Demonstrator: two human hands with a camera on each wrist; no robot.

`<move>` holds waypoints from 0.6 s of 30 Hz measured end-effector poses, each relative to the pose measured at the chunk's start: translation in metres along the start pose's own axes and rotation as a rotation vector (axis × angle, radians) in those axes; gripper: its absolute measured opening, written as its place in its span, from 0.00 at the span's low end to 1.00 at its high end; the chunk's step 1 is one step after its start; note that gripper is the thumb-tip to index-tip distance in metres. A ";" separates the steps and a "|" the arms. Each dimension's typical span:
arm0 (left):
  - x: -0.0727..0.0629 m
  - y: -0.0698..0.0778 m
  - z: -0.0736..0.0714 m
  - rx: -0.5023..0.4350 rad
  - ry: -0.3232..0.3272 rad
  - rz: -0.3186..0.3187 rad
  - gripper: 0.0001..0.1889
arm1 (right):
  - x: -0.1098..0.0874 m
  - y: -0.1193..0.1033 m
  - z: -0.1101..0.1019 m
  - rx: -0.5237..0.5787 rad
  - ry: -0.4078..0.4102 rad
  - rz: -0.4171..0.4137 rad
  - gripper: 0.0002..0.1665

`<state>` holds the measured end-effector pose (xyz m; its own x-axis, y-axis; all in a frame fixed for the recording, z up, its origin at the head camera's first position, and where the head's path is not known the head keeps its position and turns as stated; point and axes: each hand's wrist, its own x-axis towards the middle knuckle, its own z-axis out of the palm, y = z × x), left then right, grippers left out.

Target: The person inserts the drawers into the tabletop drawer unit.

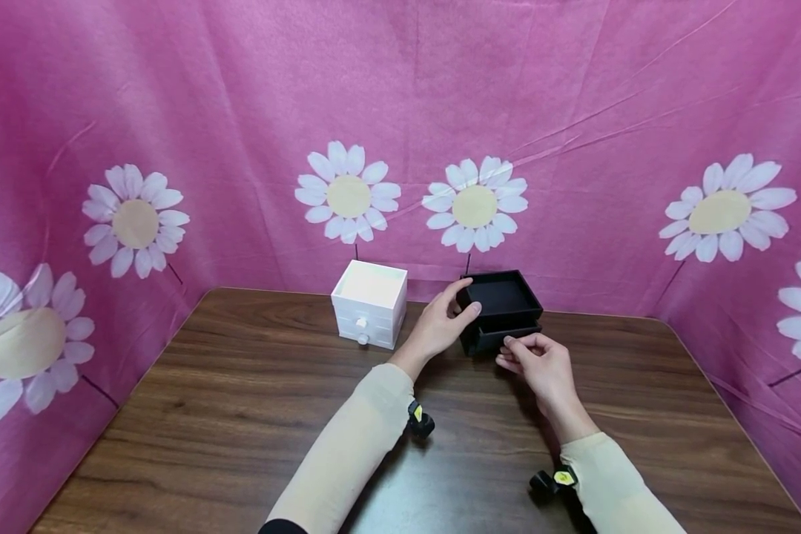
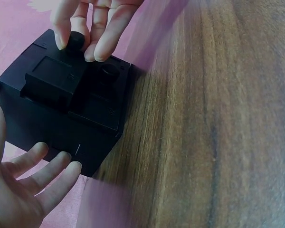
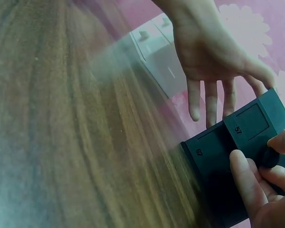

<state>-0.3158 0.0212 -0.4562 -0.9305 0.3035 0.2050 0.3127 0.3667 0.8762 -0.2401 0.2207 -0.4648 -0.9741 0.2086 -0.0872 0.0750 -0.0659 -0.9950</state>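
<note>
A small black drawer box (image 1: 500, 293) with an open tray on top stands toward the back of the table. Its upper drawer (image 2: 50, 80) sticks partway out toward the person. In the left wrist view, thumb and fingers of the right hand (image 1: 544, 365) pinch the round black knob (image 2: 76, 42) of that drawer. A second knob (image 2: 109, 71) shows on the lower drawer, which sits flush. Along the box's left side lies the left hand (image 1: 437, 325), its fingers fairly straight against the wall and top edge.
Left of the black box stands a similar white drawer box (image 1: 370, 300), its two white knobs facing the person. Both rest on a brown wood-grain table (image 1: 254, 393). A pink cloth (image 1: 260, 89) printed with large daisies hangs close behind and along the sides.
</note>
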 end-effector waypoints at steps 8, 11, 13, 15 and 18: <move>0.000 0.001 0.001 0.003 -0.001 -0.002 0.30 | 0.005 -0.003 0.003 -0.004 -0.002 -0.003 0.08; -0.001 0.001 0.001 0.000 0.002 -0.005 0.30 | 0.007 -0.004 0.004 -0.013 -0.006 0.004 0.06; -0.001 0.001 0.001 -0.003 0.003 -0.007 0.30 | 0.009 -0.005 0.005 -0.017 -0.009 0.008 0.05; -0.001 0.002 0.000 -0.003 0.004 -0.007 0.30 | 0.010 -0.005 0.005 -0.024 -0.011 0.010 0.05; -0.001 0.002 0.000 -0.005 0.000 -0.007 0.30 | 0.011 -0.005 0.006 -0.040 -0.005 0.006 0.07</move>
<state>-0.3146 0.0217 -0.4545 -0.9327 0.3006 0.1993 0.3053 0.3640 0.8799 -0.2526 0.2180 -0.4604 -0.9746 0.2035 -0.0936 0.0897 -0.0279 -0.9956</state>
